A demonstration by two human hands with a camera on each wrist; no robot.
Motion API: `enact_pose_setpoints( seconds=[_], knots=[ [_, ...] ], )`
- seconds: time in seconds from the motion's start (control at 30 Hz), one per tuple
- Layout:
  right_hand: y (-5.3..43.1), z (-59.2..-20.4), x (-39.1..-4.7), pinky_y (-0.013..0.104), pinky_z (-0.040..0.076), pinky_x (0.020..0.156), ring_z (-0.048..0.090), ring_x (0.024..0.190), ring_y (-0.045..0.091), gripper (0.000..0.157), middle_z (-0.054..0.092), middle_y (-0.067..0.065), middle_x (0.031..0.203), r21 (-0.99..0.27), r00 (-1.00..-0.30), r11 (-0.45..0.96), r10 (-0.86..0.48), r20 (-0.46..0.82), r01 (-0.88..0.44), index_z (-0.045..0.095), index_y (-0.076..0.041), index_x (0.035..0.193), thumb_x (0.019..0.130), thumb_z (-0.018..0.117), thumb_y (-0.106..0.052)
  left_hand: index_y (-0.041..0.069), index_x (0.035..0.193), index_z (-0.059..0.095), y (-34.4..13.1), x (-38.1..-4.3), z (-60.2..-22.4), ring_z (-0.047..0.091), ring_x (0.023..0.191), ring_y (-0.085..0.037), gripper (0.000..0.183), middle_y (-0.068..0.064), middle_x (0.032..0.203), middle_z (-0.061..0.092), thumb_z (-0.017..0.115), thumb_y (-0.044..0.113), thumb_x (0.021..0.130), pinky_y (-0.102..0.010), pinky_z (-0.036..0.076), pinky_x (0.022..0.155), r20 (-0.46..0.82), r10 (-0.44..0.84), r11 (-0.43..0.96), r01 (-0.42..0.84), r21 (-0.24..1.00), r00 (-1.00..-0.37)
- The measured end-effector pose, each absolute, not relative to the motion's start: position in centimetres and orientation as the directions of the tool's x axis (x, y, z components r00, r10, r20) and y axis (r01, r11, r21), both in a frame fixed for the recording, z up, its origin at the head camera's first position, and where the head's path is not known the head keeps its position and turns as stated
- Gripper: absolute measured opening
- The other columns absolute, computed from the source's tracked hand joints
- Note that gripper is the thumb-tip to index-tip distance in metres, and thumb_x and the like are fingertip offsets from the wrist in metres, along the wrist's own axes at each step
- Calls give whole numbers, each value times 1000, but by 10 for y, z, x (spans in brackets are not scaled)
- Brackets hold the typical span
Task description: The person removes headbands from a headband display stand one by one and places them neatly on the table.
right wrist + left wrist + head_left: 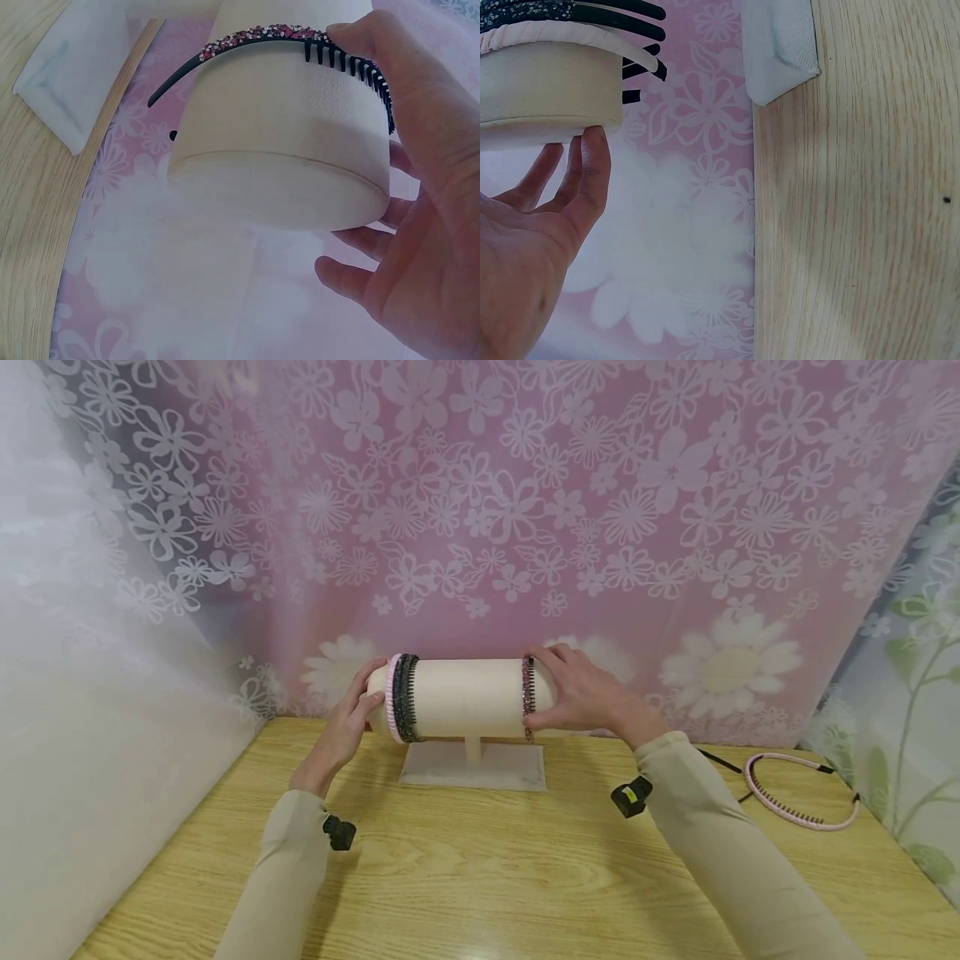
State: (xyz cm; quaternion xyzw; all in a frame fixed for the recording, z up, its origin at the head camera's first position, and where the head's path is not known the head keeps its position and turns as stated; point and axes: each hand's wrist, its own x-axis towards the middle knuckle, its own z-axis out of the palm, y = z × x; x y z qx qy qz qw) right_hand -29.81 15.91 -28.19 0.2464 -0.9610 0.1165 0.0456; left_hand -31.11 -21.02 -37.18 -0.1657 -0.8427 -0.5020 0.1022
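Observation:
A cream padded cylinder on a T-shaped headband stand [468,697] lies level in front of me. At its left end sits a pink wrapped headband [391,697], beside dark glittery toothed headbands [407,697]. My left hand [347,727] holds that end, fingers against the end face in the left wrist view; its thumb is hidden there. Near the right end, a black toothed headband with pink and white stones [277,34] goes over the cylinder. My right hand [581,693] grips it, thumb on its front and fingers behind the cylinder.
The stand's pale flat base [474,767] rests on the wood-grain table [465,868]. At the right lies another pink toothed headband [798,814], with a black one partly behind my right sleeve [720,827]. A pink floral curtain [480,527] hangs behind the table.

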Motion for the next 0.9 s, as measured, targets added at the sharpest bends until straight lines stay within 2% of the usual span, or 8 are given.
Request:
enact_pose_setpoints(
  seconds=[0.2,0.43,0.63,0.9],
  knots=[
    [163,-283,-298,63,53,92,43,140,42,105,33,21,159,-207,-879,855,-454,145,-475,26,-20,162,79,78,-56,44,158,29,-211,-311,-372,60,118,-39,50,-12,156,44,39,46,109,-46,56,83,337,179,436,381,815,-924],
    [165,-284,-296,68,50,95,41,143,43,104,32,21,160,-222,-882,854,-447,150,-471,26,-21,162,79,79,-55,44,159,28,-210,-310,-371,59,120,-40,51,-11,158,42,38,48,109,-51,56,87,325,187,443,375,815,-927],
    [169,-285,-296,68,50,96,41,142,44,104,32,20,160,-228,-878,849,-453,153,-477,25,-22,163,80,79,-53,43,159,27,-211,-311,-372,59,120,-40,52,-11,159,41,38,48,109,-50,56,87,327,191,448,379,810,-925],
    [172,-285,-295,62,54,89,45,136,42,103,34,20,158,-227,-880,851,-444,169,-473,26,-24,162,78,80,-51,48,158,27,-212,-312,-373,59,120,-39,50,-11,159,42,38,48,109,-47,56,85,330,189,443,380,812,-925]
  ],
)
